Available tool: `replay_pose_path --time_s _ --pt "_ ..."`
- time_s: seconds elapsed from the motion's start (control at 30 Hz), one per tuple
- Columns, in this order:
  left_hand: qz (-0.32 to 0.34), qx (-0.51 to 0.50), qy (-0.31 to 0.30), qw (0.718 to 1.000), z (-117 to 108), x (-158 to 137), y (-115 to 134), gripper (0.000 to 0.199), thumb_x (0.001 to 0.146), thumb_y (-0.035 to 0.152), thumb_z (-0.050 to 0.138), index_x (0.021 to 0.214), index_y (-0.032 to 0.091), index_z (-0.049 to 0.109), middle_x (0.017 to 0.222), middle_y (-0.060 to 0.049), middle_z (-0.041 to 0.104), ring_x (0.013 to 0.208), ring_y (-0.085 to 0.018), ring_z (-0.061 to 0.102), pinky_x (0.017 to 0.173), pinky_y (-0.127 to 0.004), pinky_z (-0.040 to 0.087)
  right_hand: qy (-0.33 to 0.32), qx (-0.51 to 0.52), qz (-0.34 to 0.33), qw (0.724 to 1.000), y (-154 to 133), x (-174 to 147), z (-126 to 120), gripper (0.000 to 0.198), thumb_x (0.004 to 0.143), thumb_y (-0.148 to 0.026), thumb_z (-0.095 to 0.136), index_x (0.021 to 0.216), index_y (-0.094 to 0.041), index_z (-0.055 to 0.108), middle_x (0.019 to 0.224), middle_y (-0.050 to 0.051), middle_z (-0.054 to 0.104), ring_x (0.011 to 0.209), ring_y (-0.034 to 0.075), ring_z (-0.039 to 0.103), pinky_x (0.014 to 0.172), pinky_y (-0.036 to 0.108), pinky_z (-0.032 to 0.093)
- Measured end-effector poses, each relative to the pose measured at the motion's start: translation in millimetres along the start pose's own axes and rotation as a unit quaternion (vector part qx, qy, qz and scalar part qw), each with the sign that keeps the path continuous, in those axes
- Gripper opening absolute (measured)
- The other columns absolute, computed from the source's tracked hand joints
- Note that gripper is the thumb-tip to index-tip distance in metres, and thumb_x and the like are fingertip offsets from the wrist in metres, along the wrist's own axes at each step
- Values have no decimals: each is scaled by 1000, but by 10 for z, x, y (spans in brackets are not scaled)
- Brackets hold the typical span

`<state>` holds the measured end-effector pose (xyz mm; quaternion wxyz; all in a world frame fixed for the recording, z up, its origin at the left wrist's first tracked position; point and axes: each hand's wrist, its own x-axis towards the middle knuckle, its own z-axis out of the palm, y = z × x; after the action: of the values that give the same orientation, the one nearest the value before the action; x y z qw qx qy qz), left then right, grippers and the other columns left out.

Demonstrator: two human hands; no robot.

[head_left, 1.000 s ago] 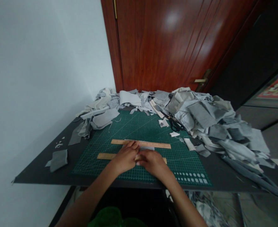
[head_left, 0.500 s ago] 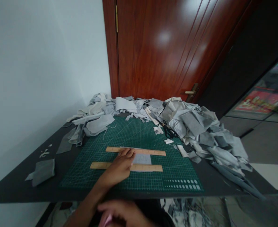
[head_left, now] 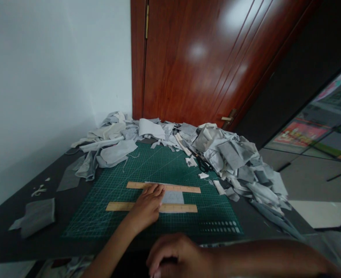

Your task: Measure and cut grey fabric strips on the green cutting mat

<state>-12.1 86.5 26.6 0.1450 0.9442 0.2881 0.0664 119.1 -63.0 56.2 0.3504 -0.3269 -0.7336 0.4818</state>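
My left hand (head_left: 147,204) lies palm down across the middle of a cutting mat, fingers stretched forward onto a wooden ruler (head_left: 184,188). A second wooden ruler (head_left: 180,208) runs roughly parallel, nearer to me, partly under the same hand. Beneath both rulers is a light grey piece of fabric (head_left: 173,197), its left part covered by the hand. Below the table's front edge my right hand (head_left: 177,253) is curled closed, blurred and partly cut off by the frame; what it holds, if anything, cannot be made out.
The green cutting mat (head_left: 158,166) sits on a dark table (head_left: 80,231). Heaped fabric scraps (head_left: 234,154) line the back and right, with black-handled scissors (head_left: 204,165) beside them. A folded grey cloth (head_left: 39,216) lies at left. A wooden door (head_left: 184,69) stands behind.
My right hand has moved right and its forearm now stretches across the lower right; the pink thing seen at it earlier is out of sight. My left hand stays on the rulers. The view has shifted slightly.
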Motion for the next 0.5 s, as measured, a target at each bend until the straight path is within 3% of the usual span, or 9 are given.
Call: replay_pose_path --time_s 0.1,0.2,0.33,0.5 --pt "5 -18 22 1000 -18 -25 32 57 88 11 48 145 16 55 156 -13 51 149 -30 40 123 -51 31 98 -80 -41 991 -78 344 -407 10 95 -29 70 90 -22 77 92 3 74 91 18 70 86 33 56" --pt "11 -48 68 996 -67 -76 94 54 87 6 47 137 19 61 146 -11 60 144 -28 47 122 -48 34 163 -181 -62 968 18 765 -817 12 96 -17 66 95 -20 77 93 5 75 91 18 69 86 32 55" --pt "15 -32 72 997 -80 -105 134 60 84 5 49 142 15 57 153 -13 54 149 -32 39 123 -55 31 133 -314 2 940 337 1191 -1151 19 93 -5 63 100 -16 77 100 8 78 98 19 70 91 32 53" --pt "20 -31 66 997 -18 -107 97 56 89 9 48 145 12 55 154 -14 52 150 -33 36 125 -55 28 125 -347 27 929 651 1394 -1175 19 91 -4 66 96 -18 78 97 6 79 94 19 72 87 29 52"
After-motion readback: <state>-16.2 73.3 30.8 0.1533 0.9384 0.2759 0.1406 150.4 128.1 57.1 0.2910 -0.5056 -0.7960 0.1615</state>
